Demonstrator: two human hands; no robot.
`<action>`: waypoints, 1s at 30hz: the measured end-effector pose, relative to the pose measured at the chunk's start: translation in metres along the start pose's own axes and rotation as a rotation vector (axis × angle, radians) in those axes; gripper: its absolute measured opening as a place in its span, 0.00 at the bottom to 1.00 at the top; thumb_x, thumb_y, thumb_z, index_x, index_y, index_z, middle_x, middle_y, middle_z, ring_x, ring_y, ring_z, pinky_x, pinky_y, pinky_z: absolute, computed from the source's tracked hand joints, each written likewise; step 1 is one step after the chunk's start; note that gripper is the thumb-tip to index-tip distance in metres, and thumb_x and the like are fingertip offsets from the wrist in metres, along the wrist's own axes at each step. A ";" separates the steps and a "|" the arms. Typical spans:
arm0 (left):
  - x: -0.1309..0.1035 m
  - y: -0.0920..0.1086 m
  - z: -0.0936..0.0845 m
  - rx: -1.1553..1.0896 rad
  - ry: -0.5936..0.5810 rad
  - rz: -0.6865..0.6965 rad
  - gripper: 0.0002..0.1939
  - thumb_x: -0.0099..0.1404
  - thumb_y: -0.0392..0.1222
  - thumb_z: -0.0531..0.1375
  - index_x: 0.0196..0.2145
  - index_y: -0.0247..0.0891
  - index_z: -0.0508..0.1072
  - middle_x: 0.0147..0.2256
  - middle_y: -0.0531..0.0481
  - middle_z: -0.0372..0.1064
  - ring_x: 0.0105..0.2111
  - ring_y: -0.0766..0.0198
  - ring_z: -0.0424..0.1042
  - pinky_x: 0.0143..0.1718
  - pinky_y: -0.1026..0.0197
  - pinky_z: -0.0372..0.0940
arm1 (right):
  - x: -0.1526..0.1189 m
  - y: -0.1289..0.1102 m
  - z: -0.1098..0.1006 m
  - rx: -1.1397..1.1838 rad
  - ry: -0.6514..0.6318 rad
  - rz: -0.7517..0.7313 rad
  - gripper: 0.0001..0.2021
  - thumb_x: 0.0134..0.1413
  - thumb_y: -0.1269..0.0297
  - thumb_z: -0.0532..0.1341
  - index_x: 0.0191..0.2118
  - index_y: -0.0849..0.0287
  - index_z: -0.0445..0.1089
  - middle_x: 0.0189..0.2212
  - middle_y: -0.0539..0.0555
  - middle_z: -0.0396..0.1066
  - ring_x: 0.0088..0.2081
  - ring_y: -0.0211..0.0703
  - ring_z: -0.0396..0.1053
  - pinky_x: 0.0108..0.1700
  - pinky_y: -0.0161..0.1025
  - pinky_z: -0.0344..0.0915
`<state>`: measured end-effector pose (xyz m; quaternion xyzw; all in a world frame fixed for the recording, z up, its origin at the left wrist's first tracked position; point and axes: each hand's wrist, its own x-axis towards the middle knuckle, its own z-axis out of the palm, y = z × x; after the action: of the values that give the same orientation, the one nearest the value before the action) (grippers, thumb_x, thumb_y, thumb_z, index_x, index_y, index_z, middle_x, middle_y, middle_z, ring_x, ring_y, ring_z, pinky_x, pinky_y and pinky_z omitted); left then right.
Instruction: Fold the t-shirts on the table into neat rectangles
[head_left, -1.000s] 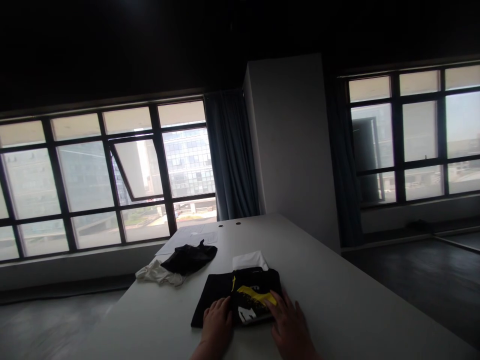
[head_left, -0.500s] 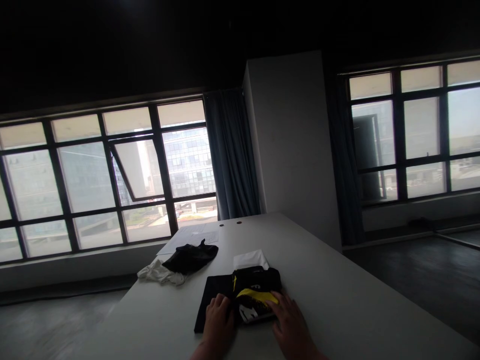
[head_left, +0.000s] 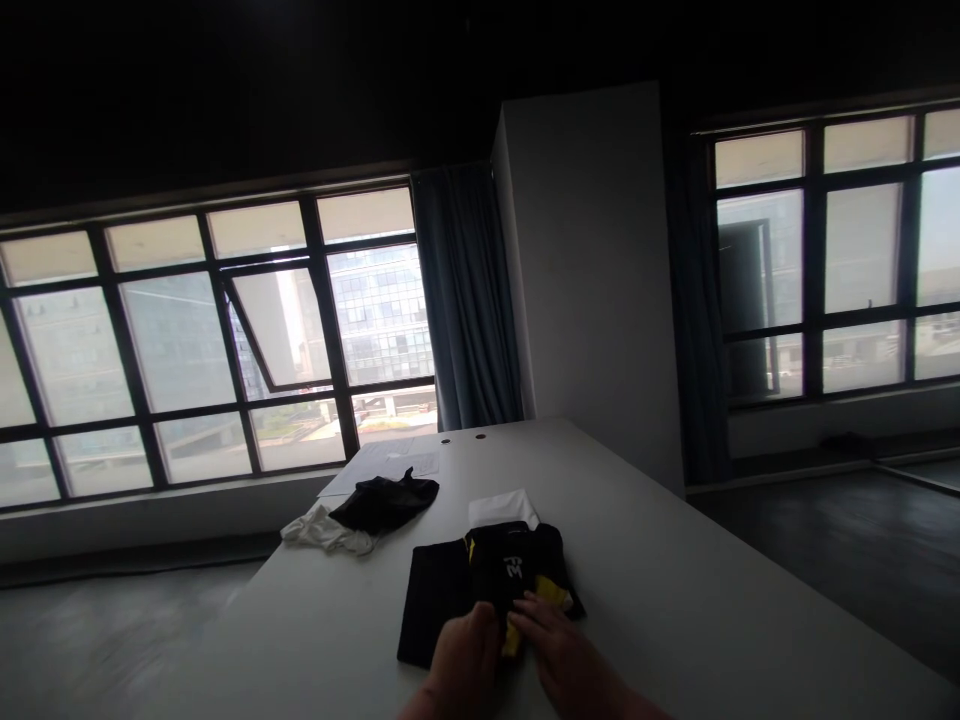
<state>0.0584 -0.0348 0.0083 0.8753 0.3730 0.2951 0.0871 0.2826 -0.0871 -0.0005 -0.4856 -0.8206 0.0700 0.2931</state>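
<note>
Folding the black shirt [head_left: 517, 545] on the table [head_left: 645, 590], we should press evenly: our right hand [head_left: 566, 645] lies over its near part, fingers extended; our left hand [head_left: 465, 648] curls beside it, grip impossible to tell.

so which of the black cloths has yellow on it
The black bundle at the left hand and right hand: yellow patches show on it. The flat black fabric at its left and the crumpled black cloth farther off show no yellow.
</note>
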 end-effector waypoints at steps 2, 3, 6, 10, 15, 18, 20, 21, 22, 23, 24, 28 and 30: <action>0.004 -0.003 -0.007 0.065 -0.019 -0.214 0.13 0.76 0.40 0.47 0.41 0.42 0.71 0.36 0.45 0.78 0.37 0.56 0.80 0.38 0.59 0.67 | 0.001 -0.004 -0.002 -0.045 0.004 0.055 0.33 0.51 0.77 0.56 0.64 0.54 0.73 0.62 0.60 0.71 0.66 0.57 0.64 0.71 0.57 0.57; 0.007 -0.004 -0.010 0.110 -0.041 -0.302 0.12 0.74 0.39 0.48 0.42 0.42 0.72 0.40 0.44 0.78 0.41 0.55 0.80 0.41 0.59 0.68 | 0.001 -0.005 -0.003 -0.069 0.024 0.084 0.33 0.52 0.76 0.56 0.64 0.53 0.73 0.59 0.60 0.74 0.63 0.57 0.67 0.69 0.57 0.58; 0.010 -0.009 -0.015 0.183 -0.083 -0.378 0.19 0.69 0.35 0.53 0.54 0.44 0.74 0.56 0.44 0.74 0.54 0.56 0.75 0.53 0.59 0.66 | 0.000 -0.007 -0.004 -0.107 0.055 0.162 0.35 0.53 0.74 0.57 0.68 0.50 0.69 0.55 0.60 0.77 0.59 0.58 0.70 0.66 0.57 0.60; 0.010 -0.015 -0.012 0.137 -0.152 -0.254 0.34 0.63 0.33 0.56 0.67 0.45 0.67 0.66 0.47 0.65 0.67 0.57 0.62 0.67 0.60 0.54 | -0.002 -0.001 -0.002 -0.054 0.028 0.204 0.30 0.57 0.72 0.54 0.66 0.56 0.70 0.56 0.61 0.76 0.57 0.56 0.73 0.63 0.53 0.64; 0.021 -0.022 -0.008 0.175 -0.180 -0.332 0.26 0.66 0.34 0.56 0.61 0.41 0.72 0.59 0.43 0.72 0.60 0.53 0.69 0.61 0.57 0.60 | -0.002 0.005 0.002 0.061 0.040 0.185 0.29 0.58 0.70 0.54 0.65 0.58 0.70 0.59 0.61 0.74 0.60 0.53 0.72 0.64 0.48 0.64; 0.028 -0.029 -0.011 0.174 -0.193 -0.347 0.12 0.69 0.35 0.56 0.48 0.41 0.75 0.50 0.44 0.76 0.53 0.55 0.74 0.53 0.60 0.63 | -0.002 0.001 -0.001 0.100 0.049 0.190 0.27 0.58 0.69 0.55 0.63 0.58 0.71 0.58 0.61 0.75 0.59 0.52 0.72 0.63 0.47 0.64; 0.033 -0.035 -0.019 0.146 -0.182 -0.347 0.09 0.73 0.37 0.54 0.46 0.41 0.73 0.48 0.46 0.77 0.48 0.58 0.76 0.48 0.62 0.63 | -0.002 -0.004 -0.005 0.114 0.035 0.170 0.22 0.59 0.70 0.54 0.57 0.57 0.75 0.53 0.60 0.78 0.54 0.51 0.74 0.59 0.45 0.66; 0.036 -0.038 -0.025 0.133 -0.159 -0.370 0.09 0.74 0.38 0.53 0.47 0.41 0.72 0.46 0.46 0.77 0.46 0.59 0.76 0.45 0.63 0.64 | -0.002 -0.006 -0.006 0.115 0.018 0.152 0.19 0.60 0.70 0.54 0.52 0.57 0.76 0.49 0.59 0.79 0.51 0.50 0.75 0.57 0.44 0.67; 0.042 -0.041 -0.032 0.123 -0.123 -0.406 0.09 0.76 0.38 0.52 0.48 0.42 0.71 0.44 0.47 0.78 0.44 0.60 0.77 0.43 0.63 0.64 | -0.002 -0.007 -0.007 0.113 -0.003 0.133 0.16 0.61 0.69 0.54 0.48 0.56 0.77 0.45 0.59 0.79 0.48 0.49 0.75 0.54 0.42 0.67; 0.049 -0.044 -0.041 0.115 -0.080 -0.448 0.10 0.76 0.39 0.51 0.49 0.42 0.70 0.41 0.48 0.78 0.41 0.59 0.77 0.41 0.62 0.63 | -0.002 -0.008 -0.008 0.110 -0.024 0.116 0.15 0.61 0.69 0.53 0.45 0.57 0.77 0.43 0.58 0.79 0.46 0.48 0.75 0.52 0.42 0.67; 0.059 -0.048 -0.052 0.106 -0.024 -0.500 0.10 0.76 0.38 0.52 0.49 0.42 0.70 0.37 0.48 0.77 0.39 0.58 0.77 0.39 0.62 0.63 | -0.002 -0.009 -0.008 0.107 -0.039 0.103 0.14 0.62 0.69 0.54 0.44 0.57 0.76 0.42 0.58 0.79 0.45 0.48 0.75 0.51 0.41 0.67; 0.124 -0.067 -0.114 0.096 0.158 -0.559 0.10 0.76 0.35 0.53 0.50 0.36 0.72 0.34 0.45 0.76 0.38 0.57 0.77 0.39 0.59 0.65 | -0.003 -0.006 -0.007 0.105 -0.034 0.080 0.12 0.62 0.69 0.54 0.43 0.58 0.75 0.42 0.58 0.77 0.44 0.48 0.73 0.50 0.41 0.66; 0.164 -0.081 -0.154 0.092 0.276 -0.580 0.10 0.77 0.39 0.55 0.48 0.33 0.73 0.37 0.44 0.75 0.37 0.58 0.76 0.40 0.57 0.69 | -0.003 -0.005 -0.007 0.099 -0.038 0.067 0.11 0.61 0.71 0.54 0.39 0.58 0.75 0.40 0.57 0.76 0.43 0.47 0.72 0.49 0.40 0.66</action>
<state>0.0103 0.1277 0.1769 0.6871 0.6282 0.3569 0.0764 0.2835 -0.0929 0.0058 -0.4964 -0.8047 0.1295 0.2987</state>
